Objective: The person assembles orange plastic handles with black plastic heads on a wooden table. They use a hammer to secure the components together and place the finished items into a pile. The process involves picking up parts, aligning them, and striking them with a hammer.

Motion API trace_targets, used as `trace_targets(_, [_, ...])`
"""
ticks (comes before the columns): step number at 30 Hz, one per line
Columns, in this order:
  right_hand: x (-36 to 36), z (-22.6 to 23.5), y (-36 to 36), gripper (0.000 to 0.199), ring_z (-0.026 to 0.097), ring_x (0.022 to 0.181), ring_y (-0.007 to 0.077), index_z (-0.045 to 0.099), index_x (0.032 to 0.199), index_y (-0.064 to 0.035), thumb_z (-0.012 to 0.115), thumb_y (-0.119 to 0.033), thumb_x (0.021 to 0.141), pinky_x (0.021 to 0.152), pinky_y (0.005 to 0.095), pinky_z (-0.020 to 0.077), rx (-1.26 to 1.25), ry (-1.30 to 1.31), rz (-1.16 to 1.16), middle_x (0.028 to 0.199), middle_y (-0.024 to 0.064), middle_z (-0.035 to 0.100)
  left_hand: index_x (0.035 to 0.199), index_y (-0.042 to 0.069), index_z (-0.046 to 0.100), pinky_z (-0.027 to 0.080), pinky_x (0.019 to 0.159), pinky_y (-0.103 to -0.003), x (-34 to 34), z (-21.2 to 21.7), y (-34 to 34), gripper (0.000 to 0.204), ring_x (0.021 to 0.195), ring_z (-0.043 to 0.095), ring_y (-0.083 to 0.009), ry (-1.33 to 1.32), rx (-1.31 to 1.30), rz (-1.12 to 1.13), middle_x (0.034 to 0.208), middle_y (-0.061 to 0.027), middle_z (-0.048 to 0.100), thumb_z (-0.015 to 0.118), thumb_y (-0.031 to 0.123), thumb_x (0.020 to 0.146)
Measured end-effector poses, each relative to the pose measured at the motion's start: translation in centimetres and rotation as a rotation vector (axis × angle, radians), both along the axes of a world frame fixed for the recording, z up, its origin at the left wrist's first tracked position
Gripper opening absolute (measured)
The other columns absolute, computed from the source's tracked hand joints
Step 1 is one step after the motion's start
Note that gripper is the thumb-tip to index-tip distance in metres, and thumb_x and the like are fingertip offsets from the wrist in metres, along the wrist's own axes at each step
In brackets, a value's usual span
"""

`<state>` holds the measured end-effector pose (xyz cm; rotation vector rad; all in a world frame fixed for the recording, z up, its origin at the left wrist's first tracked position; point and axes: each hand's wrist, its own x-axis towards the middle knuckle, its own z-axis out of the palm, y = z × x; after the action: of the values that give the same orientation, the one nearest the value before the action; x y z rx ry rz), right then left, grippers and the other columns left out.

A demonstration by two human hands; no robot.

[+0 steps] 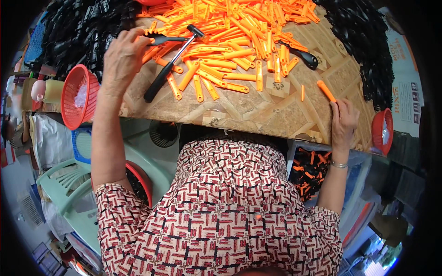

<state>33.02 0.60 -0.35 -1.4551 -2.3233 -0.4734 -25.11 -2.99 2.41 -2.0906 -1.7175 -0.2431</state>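
Observation:
My left hand (122, 62) is at the left side of the table, its fingertips pinched on a small orange-and-black plastic piece (166, 39). Just beside it lies a hammer (159, 82) with a black grip and metal head, tilted across the orange pieces. My right hand (344, 120) rests by the table's right front edge, closed around the lower end of an orange plastic handle (326, 90) that points up and left. Left of that handle lies a thin orange strip (302, 92). A large heap of orange handles (244, 41) covers the far middle of the table.
Black plastic parts are piled at the far left (83, 32) and far right (363, 41). Red baskets hang at the table's left (69, 99) and right (378, 133) sides. A black spoon-shaped piece (306, 57) lies beside the heap. Below, a bin (291, 165) holds orange-and-black pieces; a green chair (64, 184) stands left.

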Motion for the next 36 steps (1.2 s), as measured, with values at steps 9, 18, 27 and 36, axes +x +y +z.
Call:
trace_targets(9, [-5.2,0.2,-1.4,0.030,0.066,0.106,0.0269,0.070,0.121,-0.0036,0.072,-0.018,0.094,0.095,0.0400,0.0475,-0.002,0.229,0.108,0.114,0.0119,0.072,0.112,0.003,0.074,0.055,0.079,-0.028,3.5,1.8,0.1,0.019,0.088,0.071,-0.0129,-0.941,0.007,-0.172,0.102,-0.0058,0.075,0.069,0.014,0.098])
trace_targets(18, [-15.5,0.0,-4.8,0.034,0.073,0.093,0.0245,0.069,0.104,0.0019,0.059,-0.031,0.107,0.089,0.0372,0.0580,-1.022,1.762,0.340,0.101,0.0149,0.074,0.117,0.003,0.070,0.055,0.086,-0.036,23.3,-3.2,-6.2,0.022,0.097,0.070,-0.0257,-1.295,-0.499,-0.444,0.105,-0.0115,0.072,0.069,0.014,0.098])
trace_targets(27, [-10.7,-1.3,-4.0,0.030,0.070,0.079,0.0201,0.066,0.101,-0.0013,0.058,-0.029,0.108,0.077,0.0322,0.0574,-0.779,1.768,0.130,0.085,0.0111,0.071,0.139,0.029,0.064,0.028,0.115,-0.053,16.8,-4.6,-5.1,0.053,0.142,0.040,-0.0331,-0.422,-0.140,-0.151,0.147,-0.0031,0.054,0.072,0.045,0.089])
trace_targets(36, [-11.7,-2.3,-5.0,0.025,0.068,0.077,0.0155,0.067,0.101,-0.0013,0.061,-0.025,0.107,0.075,0.0275,0.0541,-0.676,1.648,0.116,0.084,0.0091,0.070,0.119,0.020,0.071,0.035,0.111,-0.047,10.7,-4.3,-0.3,0.034,0.134,0.048,-0.0297,-0.427,-0.276,-0.401,0.132,-0.0037,0.059,0.074,0.039,0.090])
